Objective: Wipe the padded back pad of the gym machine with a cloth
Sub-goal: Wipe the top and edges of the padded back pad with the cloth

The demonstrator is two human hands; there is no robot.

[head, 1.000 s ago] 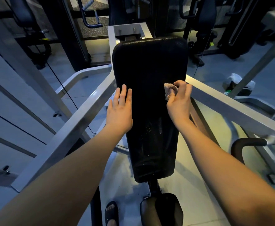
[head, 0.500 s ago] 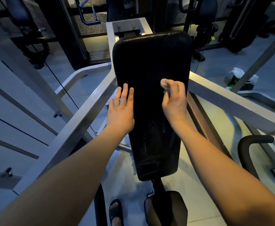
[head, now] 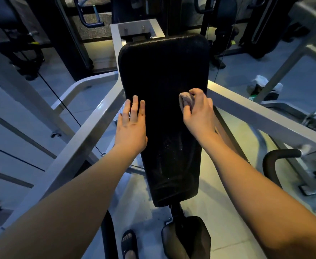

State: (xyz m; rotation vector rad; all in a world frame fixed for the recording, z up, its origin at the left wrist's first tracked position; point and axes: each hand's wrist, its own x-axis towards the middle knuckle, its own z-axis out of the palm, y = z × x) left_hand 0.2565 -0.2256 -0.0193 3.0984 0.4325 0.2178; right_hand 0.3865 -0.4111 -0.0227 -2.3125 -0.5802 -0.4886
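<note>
Head view: right hand [head: 200,116] is pinching cloth [head: 184,99] on pad [head: 164,68], left hand [head: 132,128] pressing flat-fingered; bottom looking wiped, top likely waiting.

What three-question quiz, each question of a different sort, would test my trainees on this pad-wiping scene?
1. True or false: the left hand rests with straight fingers on the pad.
2. Who holds the cloth? A: the right hand. B: the left hand. C: neither hand.
3. Fill in: seen from the head camera, the cloth sits on the pad's ___ half (left or right).

Key: 1 true; 2 A; 3 right.
</note>
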